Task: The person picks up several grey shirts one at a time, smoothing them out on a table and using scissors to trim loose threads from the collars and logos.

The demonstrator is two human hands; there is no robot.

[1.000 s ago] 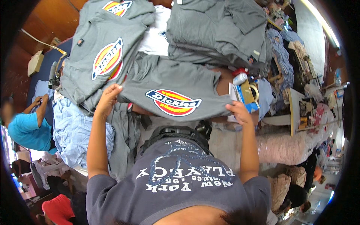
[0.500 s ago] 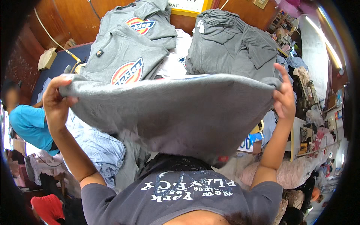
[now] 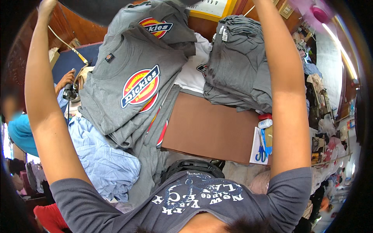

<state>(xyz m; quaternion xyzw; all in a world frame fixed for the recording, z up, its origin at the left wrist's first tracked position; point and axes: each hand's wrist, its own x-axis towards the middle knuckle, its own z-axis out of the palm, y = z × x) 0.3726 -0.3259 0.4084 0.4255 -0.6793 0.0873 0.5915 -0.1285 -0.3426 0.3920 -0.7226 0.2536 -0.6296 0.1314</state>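
Note:
Both my arms are raised high on either side of the table. Only the base of my left hand (image 3: 46,8) shows at the top left edge, its fingers cut off. My right hand is out of the picture above my right forearm. A dark cloth (image 3: 93,9), seemingly the grey garment held earlier, crosses the top edge; most of it is hidden. Below lie grey T-shirts (image 3: 112,73) with a round red and yellow print, piled at the left. A brown board (image 3: 210,124) lies flat in the middle, in front of a stack of folded dark grey garments (image 3: 237,66).
Scissors (image 3: 262,151), a small white bottle (image 3: 265,123) and a red item (image 3: 265,116) sit at the board's right edge. Crumpled light blue cloth (image 3: 103,155) lies at the left. Beyond it, a co-worker in blue (image 3: 23,132) grips a dark tool (image 3: 70,92).
My hands have swung up from above the table, out toward the top edge. The grey garment stretched between them has risen too, uncovering the brown board and the printed T-shirts.

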